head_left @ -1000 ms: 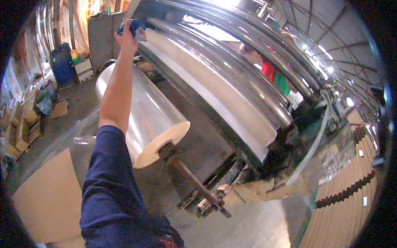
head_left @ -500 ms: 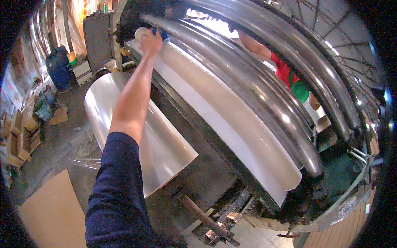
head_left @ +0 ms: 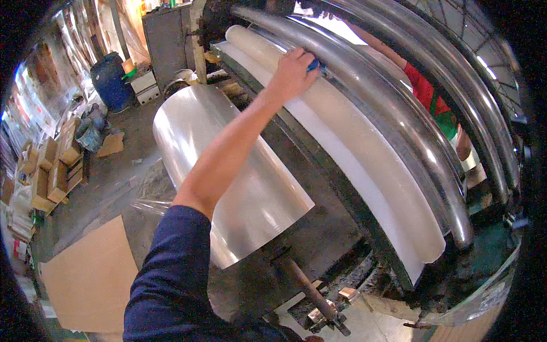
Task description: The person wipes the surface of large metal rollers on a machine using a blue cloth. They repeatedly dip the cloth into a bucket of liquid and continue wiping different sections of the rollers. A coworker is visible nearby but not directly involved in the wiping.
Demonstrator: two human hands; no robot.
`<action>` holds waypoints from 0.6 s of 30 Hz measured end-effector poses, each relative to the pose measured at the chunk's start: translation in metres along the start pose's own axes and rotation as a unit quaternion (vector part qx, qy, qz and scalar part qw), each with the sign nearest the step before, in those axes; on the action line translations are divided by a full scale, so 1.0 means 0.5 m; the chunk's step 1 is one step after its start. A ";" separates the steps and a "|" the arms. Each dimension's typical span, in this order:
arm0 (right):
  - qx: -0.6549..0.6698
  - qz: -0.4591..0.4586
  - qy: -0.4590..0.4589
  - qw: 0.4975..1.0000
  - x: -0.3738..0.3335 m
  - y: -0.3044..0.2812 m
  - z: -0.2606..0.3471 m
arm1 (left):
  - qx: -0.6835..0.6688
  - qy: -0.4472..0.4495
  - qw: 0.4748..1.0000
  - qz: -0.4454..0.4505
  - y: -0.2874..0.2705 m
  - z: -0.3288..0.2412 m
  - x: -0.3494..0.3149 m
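Note:
My left hand (head_left: 293,73) reaches out with fingers curled round a small blue cloth (head_left: 313,65), most of which the fingers hide. It rests at the upper side of a long pale roll (head_left: 370,128), close beside a shiny metal roller (head_left: 393,105) that runs parallel to it. A white strip (head_left: 364,168) lies along the pale roll's near side. Below my forearm stretches a large silvery sheet-metal roll (head_left: 259,208). My right hand does not show.
Beyond the rollers, a co-worker's red and green clothing (head_left: 421,88) shows through the gap. A metal shaft (head_left: 310,290) juts out in front. Cardboard (head_left: 91,279) lies on the floor at left, with wooden boxes (head_left: 54,176) and a blue drum (head_left: 111,82) farther back.
My left hand has moved with the blue cloth from the far end of the pale roll nearer along it. The whole view has shifted, so fixed things sit farther right.

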State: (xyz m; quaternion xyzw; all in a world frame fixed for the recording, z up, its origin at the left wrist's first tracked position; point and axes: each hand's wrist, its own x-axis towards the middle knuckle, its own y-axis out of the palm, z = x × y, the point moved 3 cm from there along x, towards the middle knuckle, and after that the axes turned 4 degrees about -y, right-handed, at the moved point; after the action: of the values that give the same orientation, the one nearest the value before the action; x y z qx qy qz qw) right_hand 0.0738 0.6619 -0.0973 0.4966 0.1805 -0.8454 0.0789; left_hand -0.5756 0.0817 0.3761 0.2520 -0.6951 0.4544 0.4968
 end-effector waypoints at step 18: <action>-0.049 0.060 -0.017 0.997 0.044 0.045 0.122 | -0.065 -0.102 0.993 0.005 -0.011 -0.487 -0.051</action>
State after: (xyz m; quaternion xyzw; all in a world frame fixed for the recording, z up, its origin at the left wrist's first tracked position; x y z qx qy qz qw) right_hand 0.0205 0.6185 -0.0943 0.4876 0.1902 -0.8376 0.1564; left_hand -0.4491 0.2917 0.3773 0.2603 -0.7716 0.3824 0.4366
